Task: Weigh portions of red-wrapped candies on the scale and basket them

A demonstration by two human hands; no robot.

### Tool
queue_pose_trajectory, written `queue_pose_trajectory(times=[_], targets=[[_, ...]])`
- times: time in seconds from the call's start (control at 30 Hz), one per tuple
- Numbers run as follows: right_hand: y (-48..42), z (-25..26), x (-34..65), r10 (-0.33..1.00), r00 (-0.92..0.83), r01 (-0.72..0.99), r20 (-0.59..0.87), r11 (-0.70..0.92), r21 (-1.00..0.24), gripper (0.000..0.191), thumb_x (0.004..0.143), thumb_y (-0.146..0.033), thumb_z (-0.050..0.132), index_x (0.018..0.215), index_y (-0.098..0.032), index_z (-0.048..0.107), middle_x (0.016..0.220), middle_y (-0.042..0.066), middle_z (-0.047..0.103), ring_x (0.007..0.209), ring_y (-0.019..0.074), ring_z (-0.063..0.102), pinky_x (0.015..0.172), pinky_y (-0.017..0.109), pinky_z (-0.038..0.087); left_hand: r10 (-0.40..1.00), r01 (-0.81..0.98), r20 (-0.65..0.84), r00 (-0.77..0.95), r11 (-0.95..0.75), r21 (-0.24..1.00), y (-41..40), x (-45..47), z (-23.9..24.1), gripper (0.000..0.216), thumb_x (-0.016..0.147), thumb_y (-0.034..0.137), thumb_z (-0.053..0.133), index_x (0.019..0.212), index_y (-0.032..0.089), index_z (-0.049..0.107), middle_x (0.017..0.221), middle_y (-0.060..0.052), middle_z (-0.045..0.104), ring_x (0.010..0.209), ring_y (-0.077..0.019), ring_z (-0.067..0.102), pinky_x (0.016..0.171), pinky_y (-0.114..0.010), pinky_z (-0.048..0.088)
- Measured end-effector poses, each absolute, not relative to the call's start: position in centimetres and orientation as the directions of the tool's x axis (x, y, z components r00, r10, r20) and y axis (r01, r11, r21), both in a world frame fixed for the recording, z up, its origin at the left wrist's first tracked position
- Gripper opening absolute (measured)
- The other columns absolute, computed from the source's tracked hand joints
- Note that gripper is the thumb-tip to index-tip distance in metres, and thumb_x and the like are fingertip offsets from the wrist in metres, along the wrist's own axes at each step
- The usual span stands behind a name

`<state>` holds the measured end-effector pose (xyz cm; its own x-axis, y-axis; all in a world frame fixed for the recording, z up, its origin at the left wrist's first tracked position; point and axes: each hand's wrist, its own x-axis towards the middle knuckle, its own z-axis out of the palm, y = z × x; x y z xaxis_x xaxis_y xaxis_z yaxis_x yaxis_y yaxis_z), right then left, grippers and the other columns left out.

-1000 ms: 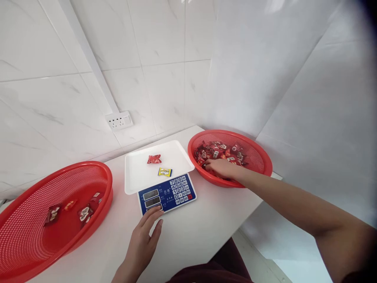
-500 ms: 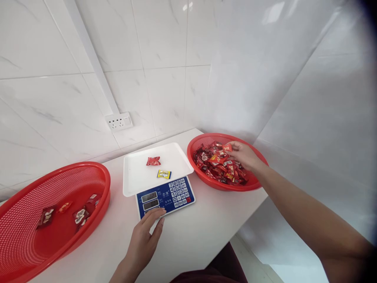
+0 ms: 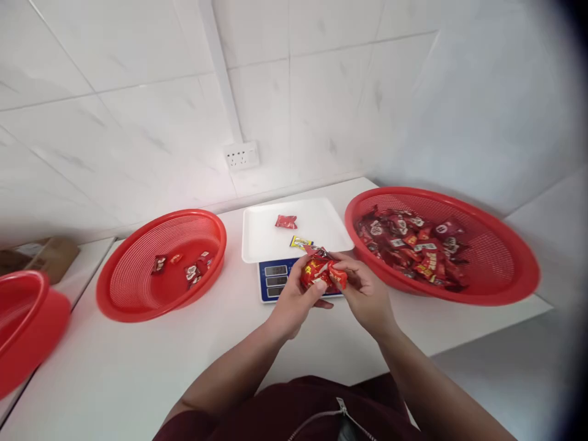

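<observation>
My left hand [image 3: 296,300] and my right hand [image 3: 366,294] meet in front of the scale [image 3: 275,269]. Red wrapped candies [image 3: 316,271] lie in the fingers of my left hand, close under its thumb. Pinched in my right hand is another red wrapped candy [image 3: 339,275], touching or nearly touching those in the left. Behind the hands, a red wrapped candy [image 3: 286,222] and a yellow-and-blue wrapped candy [image 3: 301,242] rest on the scale's white tray [image 3: 257,211]. The keypad is mostly hidden by my hands.
To the right stands a red basket [image 3: 514,263] with many wrapped candies [image 3: 418,245]. On the left, another red basket [image 3: 138,309] holds several candies [image 3: 195,269]. A further red basket [image 3: 50,312] and a cardboard box [image 3: 50,257] are at the far left. A socket [image 3: 241,156] is on the wall.
My right hand has left the right basket with a candy and come to my left hand. The left hand has risen from the scale's front edge and now holds candies. The view has shifted.
</observation>
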<state>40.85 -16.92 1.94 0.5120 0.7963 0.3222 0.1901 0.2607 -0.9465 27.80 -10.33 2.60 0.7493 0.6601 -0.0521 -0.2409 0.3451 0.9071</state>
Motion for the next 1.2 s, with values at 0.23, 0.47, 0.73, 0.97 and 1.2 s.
queue_pose_trajectory(times=[0.23,0.47,0.73,0.97,1.2], targets=[[-17.1,0.3,40.1,0.812,0.574,-0.044,0.107,0.161,-0.986,0.028,0.072,-0.042,0.066,0.088,-0.026,0.05,0.104,0.004,0.058,0.088,0.0201,0.062,0.066,0.035,0.055,0.665,-0.094,-0.107,0.739,0.259,0.961,-9.8,25.1,1.6,0.052,0.074,0.028,0.066,0.122,0.025,0.045,0.11,-0.006,0.056,0.083,-0.0139,0.058,0.063,-0.025,0.053],[-19.4,-1.2,41.5,0.791,0.586,-0.297,-0.174,0.01,-0.955,0.04,0.065,-0.045,0.072,0.087,-0.025,0.045,0.075,-0.003,0.061,0.067,0.0164,0.064,0.056,0.029,0.053,0.847,0.027,0.052,0.529,-0.078,0.997,-6.7,23.1,3.0,0.067,0.075,0.03,0.065,0.134,0.025,0.033,0.116,-0.008,0.055,0.091,-0.0163,0.059,0.073,-0.026,0.051],[-20.8,-1.9,41.3,0.781,0.597,-0.257,-0.183,-0.03,-0.966,0.04,0.063,-0.048,0.072,0.084,-0.024,0.048,0.069,-0.001,0.063,0.061,0.0153,0.06,0.053,0.029,0.051,0.812,0.44,0.311,0.494,-0.542,0.716,0.1,24.8,5.0,0.072,0.078,0.042,0.06,0.138,0.02,0.027,0.133,-0.015,0.044,0.122,-0.0296,0.042,0.098,-0.047,0.035],[-21.4,-2.4,41.9,0.768,0.622,-0.215,-0.151,-0.017,-0.976,0.037,0.066,-0.047,0.071,0.085,-0.024,0.049,0.071,-0.001,0.062,0.062,0.0141,0.059,0.053,0.028,0.051,0.74,0.419,0.508,0.441,-0.67,0.613,-3.9,23.4,3.0,0.044,0.086,0.035,0.049,0.127,0.02,0.042,0.131,-0.012,0.047,0.126,-0.0238,0.038,0.103,-0.042,0.033],[-16.6,-0.4,42.2,0.776,0.631,-0.075,0.026,0.095,-0.993,0.035,0.07,-0.044,0.068,0.091,-0.024,0.048,0.076,-0.001,0.061,0.065,0.0149,0.061,0.056,0.029,0.052,0.531,0.179,0.316,0.786,-0.685,0.706,-10.9,22.2,-0.6,0.022,0.088,0.027,0.046,0.102,0.021,0.062,0.099,-0.008,0.066,0.094,-0.0182,0.06,0.083,-0.03,0.048]])
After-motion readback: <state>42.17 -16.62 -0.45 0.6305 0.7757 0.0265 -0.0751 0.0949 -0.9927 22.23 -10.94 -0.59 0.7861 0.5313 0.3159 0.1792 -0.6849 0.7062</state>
